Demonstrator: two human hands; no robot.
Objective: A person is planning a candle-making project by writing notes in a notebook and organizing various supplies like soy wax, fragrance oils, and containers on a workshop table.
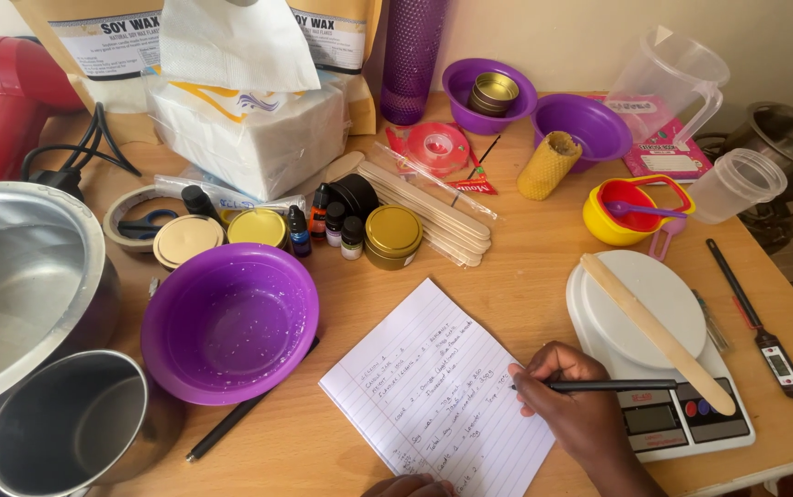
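My right hand grips a black pen with its tip on a lined notebook page covered in handwriting, lying tilted on the wooden table. Only the fingertips of my left hand show at the bottom edge, resting at the page's lower corner. A large purple bowl sits just left of the page. A white kitchen scale with a flat wooden stick across it stands to the right of my writing hand.
Two metal pots fill the left side. Gold tins, small dropper bottles, wooden sticks, a tissue pack, purple bowls, measuring cups, clear jugs, a probe thermometer and a second black pen crowd the table.
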